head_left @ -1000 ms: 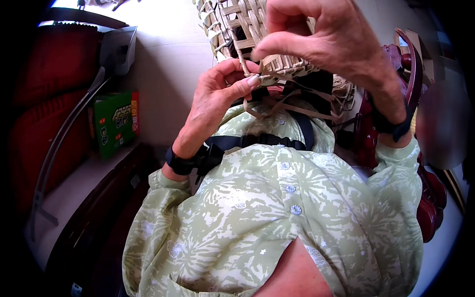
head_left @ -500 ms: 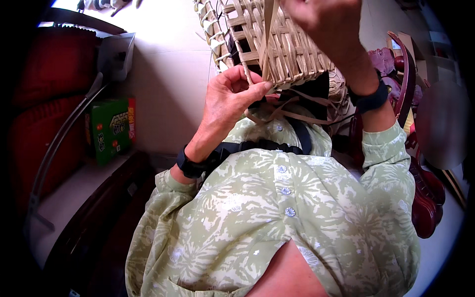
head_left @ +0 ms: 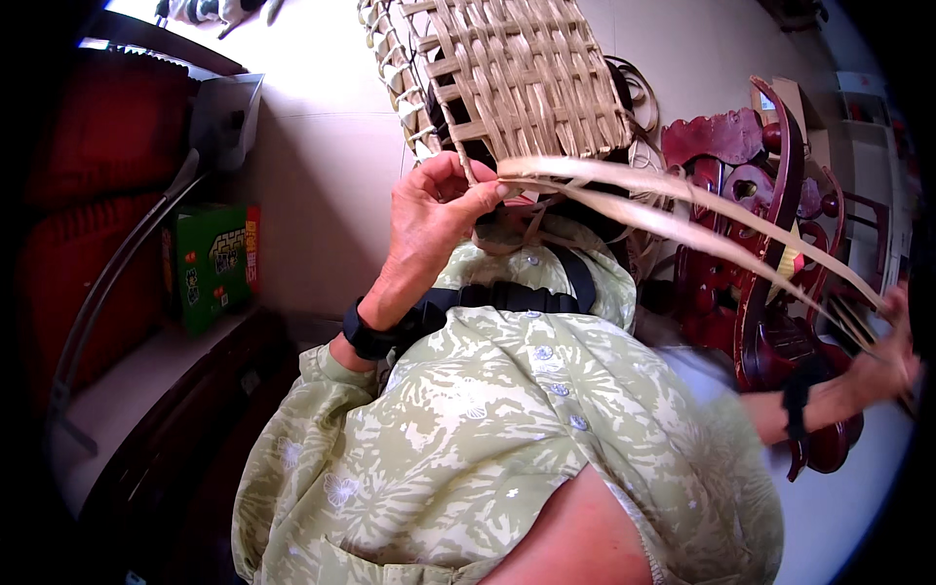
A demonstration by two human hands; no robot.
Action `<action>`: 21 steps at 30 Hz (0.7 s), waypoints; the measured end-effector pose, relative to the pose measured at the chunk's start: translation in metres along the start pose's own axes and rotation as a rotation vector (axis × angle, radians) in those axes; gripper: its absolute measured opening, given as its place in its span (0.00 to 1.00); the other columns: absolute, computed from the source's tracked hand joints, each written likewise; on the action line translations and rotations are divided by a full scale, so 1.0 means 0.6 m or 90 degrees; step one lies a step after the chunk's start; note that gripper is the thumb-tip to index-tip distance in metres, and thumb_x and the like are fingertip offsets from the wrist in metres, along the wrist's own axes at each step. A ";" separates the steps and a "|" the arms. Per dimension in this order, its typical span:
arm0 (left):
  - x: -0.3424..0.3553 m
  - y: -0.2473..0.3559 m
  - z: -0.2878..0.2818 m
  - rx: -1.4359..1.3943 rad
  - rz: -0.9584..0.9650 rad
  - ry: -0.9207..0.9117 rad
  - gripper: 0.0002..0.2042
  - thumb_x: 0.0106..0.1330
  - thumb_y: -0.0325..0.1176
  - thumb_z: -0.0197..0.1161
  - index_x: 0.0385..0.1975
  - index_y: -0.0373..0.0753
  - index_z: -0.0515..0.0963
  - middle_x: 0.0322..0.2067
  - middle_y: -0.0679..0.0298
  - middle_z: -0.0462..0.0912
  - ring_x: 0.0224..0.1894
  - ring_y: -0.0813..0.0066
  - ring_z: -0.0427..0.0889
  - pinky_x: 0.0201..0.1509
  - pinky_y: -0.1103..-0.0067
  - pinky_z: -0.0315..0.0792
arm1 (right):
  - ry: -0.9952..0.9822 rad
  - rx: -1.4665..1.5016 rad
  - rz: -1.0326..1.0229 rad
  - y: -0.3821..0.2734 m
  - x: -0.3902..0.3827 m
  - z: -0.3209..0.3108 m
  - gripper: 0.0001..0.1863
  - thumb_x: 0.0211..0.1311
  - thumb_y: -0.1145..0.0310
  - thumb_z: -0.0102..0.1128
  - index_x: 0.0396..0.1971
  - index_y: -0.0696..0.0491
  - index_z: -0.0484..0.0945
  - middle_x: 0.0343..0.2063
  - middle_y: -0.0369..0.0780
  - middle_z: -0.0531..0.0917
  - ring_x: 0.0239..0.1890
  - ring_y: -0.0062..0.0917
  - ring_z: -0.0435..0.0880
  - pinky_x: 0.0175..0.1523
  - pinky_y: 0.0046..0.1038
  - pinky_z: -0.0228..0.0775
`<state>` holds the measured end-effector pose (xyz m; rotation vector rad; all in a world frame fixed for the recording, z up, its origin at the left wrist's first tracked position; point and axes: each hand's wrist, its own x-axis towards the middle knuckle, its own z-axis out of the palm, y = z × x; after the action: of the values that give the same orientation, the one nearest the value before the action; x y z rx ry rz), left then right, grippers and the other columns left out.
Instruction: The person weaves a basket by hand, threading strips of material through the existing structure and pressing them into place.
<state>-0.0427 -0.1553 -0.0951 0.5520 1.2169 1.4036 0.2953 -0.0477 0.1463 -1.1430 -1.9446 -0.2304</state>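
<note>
Red padded cushions (head_left: 112, 146): at the far left edge, one beyond the other, dim in the shade.
Dark, glossy wooden furniture edge (head_left: 190, 395): curving up from the lower left, nearer the person than the cushions.
Green cardboard box with a red side (head_left: 210, 263): on the pale floor, just beside the cushions.
Grey dustpan-like scoop (head_left: 229, 122): above the box, its long thin handle bending down toward the lower left.
Left hand (head_left: 434, 200): black band on the wrist; thumb and index finger pinch the near left corner of the weaving, the other fingers curled.
Tan basket woven from flat strips (head_left: 536, 78): at the top centre, beyond the lap, its near left corner in the left hand; pale lashing runs along its left edge.
Pale green shirt with white leaf and flower print (head_left: 507, 390): filling the lower middle.
Long, pale tan flat strips (head_left: 673, 185): stretching through the air from the pinched corner to the right hand.
Dark red carved wooden chair (head_left: 775, 234): on the right, behind the strips.
Right hand (head_left: 882, 356): at the far right, arm extended, black band on the wrist; the strips run to its fingers, but blur hides whether these grip them.
</note>
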 end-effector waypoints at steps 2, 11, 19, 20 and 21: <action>0.010 -0.005 -0.003 -0.002 -0.011 -0.027 0.05 0.59 0.24 0.69 0.32 0.36 0.79 0.25 0.69 0.82 0.22 0.90 0.74 0.22 0.89 0.65 | -0.365 -0.019 0.303 0.030 -0.072 0.000 0.20 0.51 0.74 0.68 0.47 0.54 0.79 0.32 0.33 0.80 0.37 0.14 0.77 0.40 0.19 0.68; 0.021 0.008 0.007 0.026 -0.035 -0.041 0.05 0.59 0.24 0.68 0.31 0.35 0.79 0.25 0.69 0.80 0.23 0.87 0.73 0.26 0.87 0.66 | -0.232 0.246 0.154 -0.101 -0.078 0.236 0.16 0.59 0.77 0.62 0.48 0.57 0.80 0.45 0.39 0.83 0.45 0.21 0.81 0.48 0.25 0.72; 0.015 0.005 0.003 0.005 -0.035 -0.005 0.05 0.59 0.22 0.68 0.32 0.33 0.79 0.26 0.67 0.82 0.25 0.86 0.76 0.25 0.88 0.69 | -0.410 0.154 -0.391 -0.161 -0.121 0.404 0.07 0.54 0.75 0.60 0.34 0.52 0.80 0.29 0.38 0.81 0.36 0.29 0.81 0.47 0.29 0.68; 0.016 0.005 0.005 0.002 -0.035 -0.005 0.05 0.59 0.22 0.67 0.33 0.33 0.79 0.26 0.67 0.82 0.25 0.86 0.76 0.25 0.88 0.69 | -0.441 0.171 -0.381 -0.156 -0.120 0.396 0.07 0.53 0.74 0.60 0.34 0.52 0.79 0.29 0.37 0.80 0.36 0.29 0.81 0.48 0.30 0.67; 0.015 0.007 0.006 0.003 -0.037 -0.002 0.05 0.59 0.22 0.67 0.33 0.33 0.79 0.26 0.67 0.82 0.25 0.86 0.76 0.25 0.88 0.69 | -0.483 0.226 -0.359 -0.147 -0.107 0.385 0.07 0.57 0.73 0.59 0.35 0.53 0.80 0.30 0.39 0.81 0.35 0.29 0.82 0.46 0.33 0.69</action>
<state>-0.0439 -0.1450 -0.0929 0.5177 1.2251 1.3517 0.1076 -0.0160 -0.0241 -0.4373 -2.8098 0.2974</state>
